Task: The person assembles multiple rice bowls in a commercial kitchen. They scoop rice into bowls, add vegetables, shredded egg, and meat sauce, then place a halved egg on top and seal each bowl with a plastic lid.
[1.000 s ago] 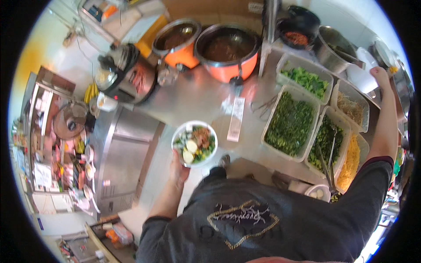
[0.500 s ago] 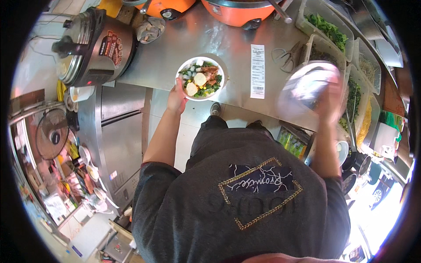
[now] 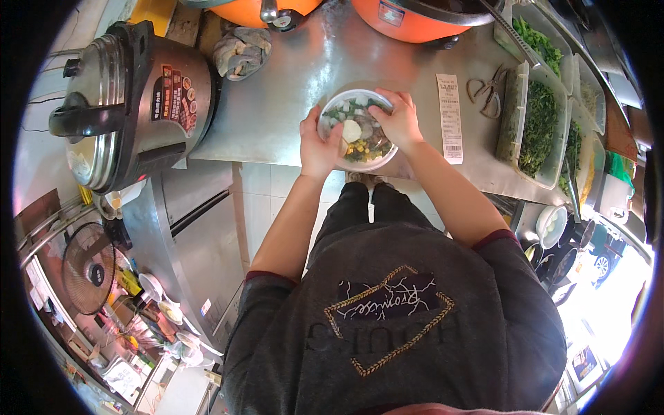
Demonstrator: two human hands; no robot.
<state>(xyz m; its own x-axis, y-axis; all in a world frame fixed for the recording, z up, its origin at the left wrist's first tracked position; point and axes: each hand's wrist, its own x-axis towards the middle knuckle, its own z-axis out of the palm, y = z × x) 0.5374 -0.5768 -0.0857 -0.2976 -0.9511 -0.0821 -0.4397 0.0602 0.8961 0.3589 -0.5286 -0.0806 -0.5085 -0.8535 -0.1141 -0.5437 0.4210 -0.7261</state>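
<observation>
At the front edge of the steel counter is a round white bowl (image 3: 367, 167) filled with leafy greens, corn, pale round slices and white cubes. A clear plastic lid (image 3: 361, 123) lies over its top, so the food shows through it. My left hand (image 3: 320, 145) is wrapped round the bowl's left side, the thumb on top of the lid. From the right, my right hand (image 3: 400, 119) grips the far right rim, its thumb also on the lid. Whether the lid is fastened all round cannot be made out.
Right of the bowl lie a printed paper slip (image 3: 449, 117) and scissors (image 3: 490, 91). Beyond them stand clear tubs (image 3: 538, 131) of chopped greens. A pressure cooker (image 3: 162, 104) and a plastic bag (image 3: 242, 52) are at the left; orange pots (image 3: 408, 21) line the back.
My right hand has brought the clear lid from the right side over to the bowl. The lid now covers it, and both hands hold the rim.
</observation>
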